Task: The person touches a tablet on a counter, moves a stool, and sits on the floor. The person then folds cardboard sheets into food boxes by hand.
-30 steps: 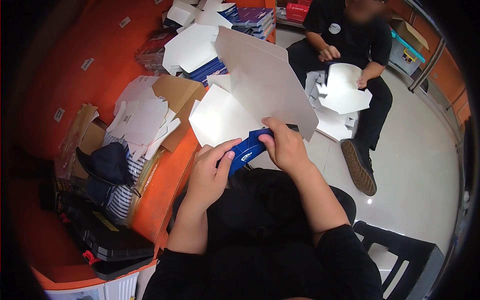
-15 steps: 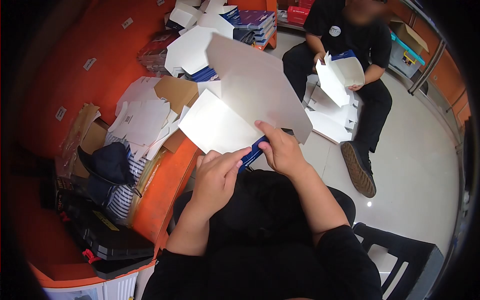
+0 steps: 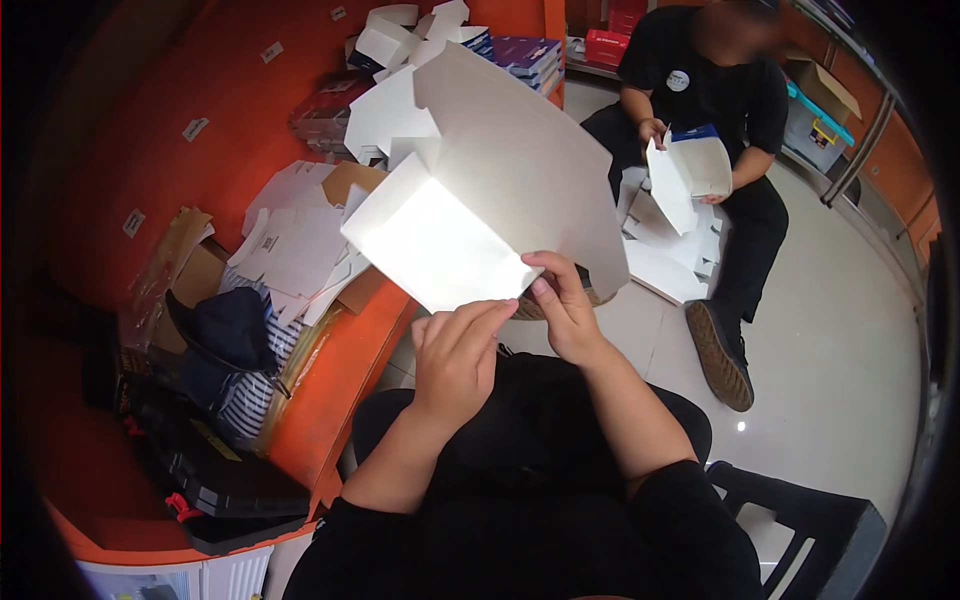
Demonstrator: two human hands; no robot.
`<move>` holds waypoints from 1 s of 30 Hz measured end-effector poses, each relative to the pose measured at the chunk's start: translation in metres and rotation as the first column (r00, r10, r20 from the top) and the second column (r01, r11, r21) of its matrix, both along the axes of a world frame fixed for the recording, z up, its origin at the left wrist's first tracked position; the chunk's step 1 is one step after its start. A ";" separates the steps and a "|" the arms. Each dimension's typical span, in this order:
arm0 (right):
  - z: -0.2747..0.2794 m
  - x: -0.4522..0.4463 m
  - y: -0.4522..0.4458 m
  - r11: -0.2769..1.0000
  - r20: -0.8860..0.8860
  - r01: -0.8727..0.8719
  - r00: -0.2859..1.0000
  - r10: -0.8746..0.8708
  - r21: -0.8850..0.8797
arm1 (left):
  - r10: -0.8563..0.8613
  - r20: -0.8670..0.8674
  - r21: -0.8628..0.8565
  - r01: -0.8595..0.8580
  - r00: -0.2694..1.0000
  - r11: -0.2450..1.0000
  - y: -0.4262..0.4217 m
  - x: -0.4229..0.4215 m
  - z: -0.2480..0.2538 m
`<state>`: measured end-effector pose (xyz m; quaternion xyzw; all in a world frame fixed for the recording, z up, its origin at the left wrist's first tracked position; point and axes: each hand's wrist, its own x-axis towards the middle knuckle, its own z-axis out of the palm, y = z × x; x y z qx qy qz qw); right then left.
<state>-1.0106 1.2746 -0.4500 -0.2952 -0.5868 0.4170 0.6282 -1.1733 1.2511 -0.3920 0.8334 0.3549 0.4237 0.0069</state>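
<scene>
A partly folded box (image 3: 440, 235) with a white inside stands tilted in front of me, its large lid panel raised at the right. My left hand (image 3: 458, 355) has its fingers pressed together on the near edge of the box. At the box's near right corner, my right hand (image 3: 566, 310) pinches the cardboard between thumb and fingers. The fingertips of both hands nearly meet there. The blue outer side of the box is hidden from view.
An orange shelf (image 3: 345, 365) at left bears white cardboard pieces (image 3: 295, 240), a dark cap (image 3: 232, 325) and a black case (image 3: 215, 470). Another person (image 3: 700, 90) sits ahead, holding a white box (image 3: 690, 170). A black stool (image 3: 800, 510) stands at lower right.
The front blue flap has folded up out of sight, and the box's white inside has tilted towards me. My left hand has moved right, closer to my right hand. The other person has turned their box.
</scene>
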 end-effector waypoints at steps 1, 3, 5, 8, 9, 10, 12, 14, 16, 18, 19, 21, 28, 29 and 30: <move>0.007 0.003 -0.002 0.989 0.121 0.048 0.991 -0.065 0.141 | -0.016 0.016 -0.017 0.017 1.000 1.000 0.003 -0.002 -0.002; 0.016 0.007 -0.006 0.993 0.190 0.028 0.981 -0.050 0.117 | -0.047 0.024 -0.077 0.049 0.999 0.996 0.004 -0.004 0.000; 0.017 0.010 -0.006 0.997 0.170 0.018 0.985 -0.030 0.072 | -0.074 0.003 -0.167 0.074 0.997 0.983 0.000 -0.006 0.006; 0.009 0.016 0.003 0.998 -0.045 0.002 0.999 -0.005 -0.070 | 0.018 0.065 0.026 -0.019 0.998 0.999 -0.002 -0.027 0.019; 0.013 0.021 0.008 0.986 -0.247 -0.116 0.965 0.083 -0.120 | 0.097 0.154 0.063 -0.107 0.983 0.992 0.009 -0.053 0.028; 0.020 0.026 0.009 0.963 -0.447 -0.228 0.883 0.142 -0.145 | 0.225 0.248 0.113 -0.259 0.942 0.959 0.014 -0.096 0.045; 0.014 0.044 0.016 0.949 -0.401 -0.267 0.898 0.181 -0.168 | 0.258 0.224 -0.037 -0.257 0.940 0.966 0.016 -0.132 0.066; -0.005 0.055 0.022 0.935 -0.323 -0.301 0.918 0.230 -0.188 | 0.158 0.072 -0.040 -0.156 0.985 0.987 0.003 -0.133 0.079; -0.006 0.045 0.021 0.867 -0.294 -0.472 0.861 0.415 -0.159 | 0.040 -0.126 -0.063 -0.048 0.991 0.997 -0.011 -0.128 0.091; -0.007 0.017 0.013 0.811 -0.331 -0.536 0.829 0.451 -0.236 | -0.079 -0.345 -0.104 0.046 0.935 0.994 -0.028 -0.119 0.096; -0.012 0.005 0.014 0.833 -0.172 -0.508 0.861 0.479 -0.220 | -0.156 -0.475 -0.189 0.073 0.866 0.979 -0.033 -0.116 0.099; -0.031 -0.032 0.000 0.775 -0.369 -0.586 0.792 0.486 -0.238 | -0.336 -0.663 -0.363 0.105 0.669 0.926 -0.045 -0.108 0.096; -0.065 -0.073 -0.005 0.673 -0.089 -0.402 0.889 0.449 -0.621 | -0.588 -0.532 -0.827 -0.226 0.609 0.514 -0.079 -0.153 0.016; -0.066 -0.067 -0.002 0.664 0.011 -0.321 0.896 0.444 -0.675 | -0.585 -0.509 -0.851 -0.266 0.631 0.454 -0.083 -0.161 0.013; -0.060 -0.061 -0.003 0.631 0.041 -0.338 0.861 0.507 -0.698 | -0.575 -0.491 -0.867 -0.307 0.655 0.392 -0.087 -0.169 0.011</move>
